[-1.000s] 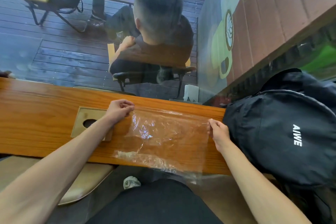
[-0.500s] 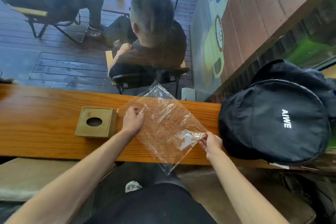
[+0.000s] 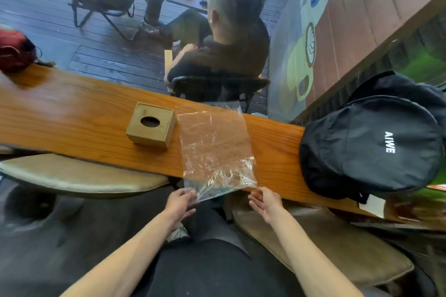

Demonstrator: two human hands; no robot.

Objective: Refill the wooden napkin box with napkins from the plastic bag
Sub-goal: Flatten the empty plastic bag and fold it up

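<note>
Clear plastic bag [image 3: 216, 149] lies flat across the wooden counter [image 3: 72, 118], near edge overhanging, left hand [image 3: 179, 204] pinching one corner, right hand [image 3: 266, 201] loose-fingered at the other, wooden napkin box [image 3: 151, 125] just beside, black backpack [image 3: 371, 144] rightward.

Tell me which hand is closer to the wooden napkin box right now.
Left. The left hand is below and right of the wooden napkin box, at the plastic bag's near-left corner; the right hand is farther right, at the other near corner.
</note>
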